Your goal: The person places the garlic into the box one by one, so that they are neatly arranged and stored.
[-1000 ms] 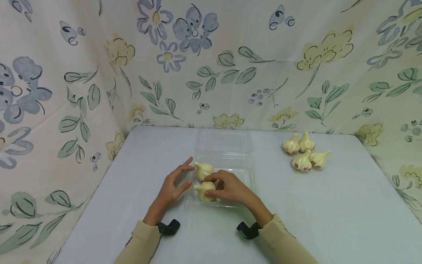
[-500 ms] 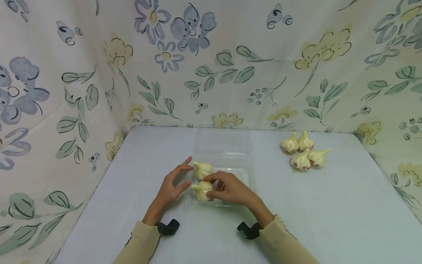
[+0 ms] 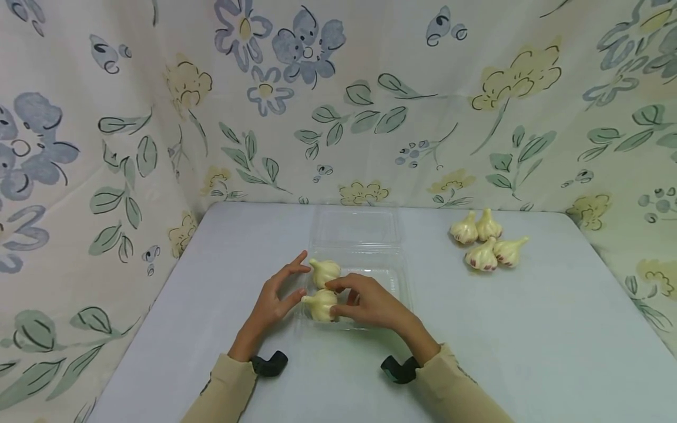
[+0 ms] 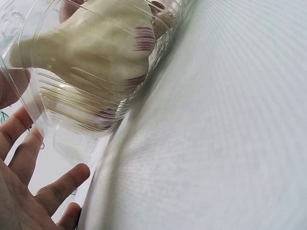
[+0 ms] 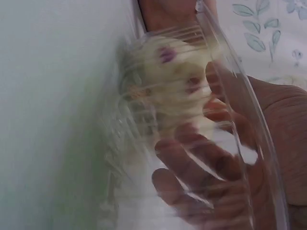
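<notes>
Two pale garlic bulbs lie on their sides in the left part of an open clear plastic clamshell box (image 3: 370, 326), stems pointing left. In the head view my right hand (image 3: 370, 301) reaches into the box with thumb and index finger at the right end of the near garlic bulb (image 3: 319, 305). The far garlic bulb (image 3: 325, 272) lies just behind. Beside the box's left wall is my left hand (image 3: 275, 299), fingers spread and fingertips right at the rim. Through the clear wall, the left wrist view shows purple streaks on the near bulb's root end.
Several more garlic bulbs (image 3: 483, 247) sit together at the back right of the white table (image 3: 502, 346). The box's clear lid (image 3: 357, 228) lies folded back toward the floral curtain (image 3: 338, 135) behind the table.
The near garlic bulb has shifted slightly left toward the box's left wall, with my right hand's fingertips at its end. My left hand has stayed in place.
</notes>
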Demonstrator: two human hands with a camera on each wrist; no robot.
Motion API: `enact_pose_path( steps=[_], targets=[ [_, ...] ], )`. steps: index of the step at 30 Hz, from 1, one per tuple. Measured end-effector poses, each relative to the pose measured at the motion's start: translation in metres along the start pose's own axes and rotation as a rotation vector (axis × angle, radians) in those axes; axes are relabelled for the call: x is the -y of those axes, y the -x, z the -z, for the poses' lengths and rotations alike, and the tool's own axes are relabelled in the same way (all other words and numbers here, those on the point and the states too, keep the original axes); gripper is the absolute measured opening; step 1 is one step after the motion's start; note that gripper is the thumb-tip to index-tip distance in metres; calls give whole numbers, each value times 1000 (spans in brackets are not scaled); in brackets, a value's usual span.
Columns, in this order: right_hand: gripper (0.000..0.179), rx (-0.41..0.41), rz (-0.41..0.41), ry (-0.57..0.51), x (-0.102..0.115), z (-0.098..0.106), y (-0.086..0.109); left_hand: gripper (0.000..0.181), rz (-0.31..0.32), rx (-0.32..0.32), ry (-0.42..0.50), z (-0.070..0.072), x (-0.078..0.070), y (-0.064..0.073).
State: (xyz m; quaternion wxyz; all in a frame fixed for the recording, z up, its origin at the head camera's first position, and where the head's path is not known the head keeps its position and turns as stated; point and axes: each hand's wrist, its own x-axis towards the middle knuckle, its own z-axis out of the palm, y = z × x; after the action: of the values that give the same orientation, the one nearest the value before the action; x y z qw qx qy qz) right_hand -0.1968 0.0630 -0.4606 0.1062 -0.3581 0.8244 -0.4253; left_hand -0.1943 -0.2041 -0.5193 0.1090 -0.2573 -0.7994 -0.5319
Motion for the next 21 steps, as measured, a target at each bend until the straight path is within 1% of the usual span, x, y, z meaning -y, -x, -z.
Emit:
enact_pose_path(
  steps=[4, 9, 16, 21],
  targets=[
    [46, -41, 12, 24, -1, 10, 7, 39, -15, -3, -4, 0, 0, -1],
    [42, -135, -25, 47, -6, 25, 20, 39, -41, -8, 1, 0, 1, -1],
    [35, -360, -35, 104, -19, 47, 40, 39, -56, -6, -6, 0, 1, -1],
    [31, -540, -72, 142, -28, 64, 55, 39, -59, -3, -5, -1, 0, -1]
  ],
)
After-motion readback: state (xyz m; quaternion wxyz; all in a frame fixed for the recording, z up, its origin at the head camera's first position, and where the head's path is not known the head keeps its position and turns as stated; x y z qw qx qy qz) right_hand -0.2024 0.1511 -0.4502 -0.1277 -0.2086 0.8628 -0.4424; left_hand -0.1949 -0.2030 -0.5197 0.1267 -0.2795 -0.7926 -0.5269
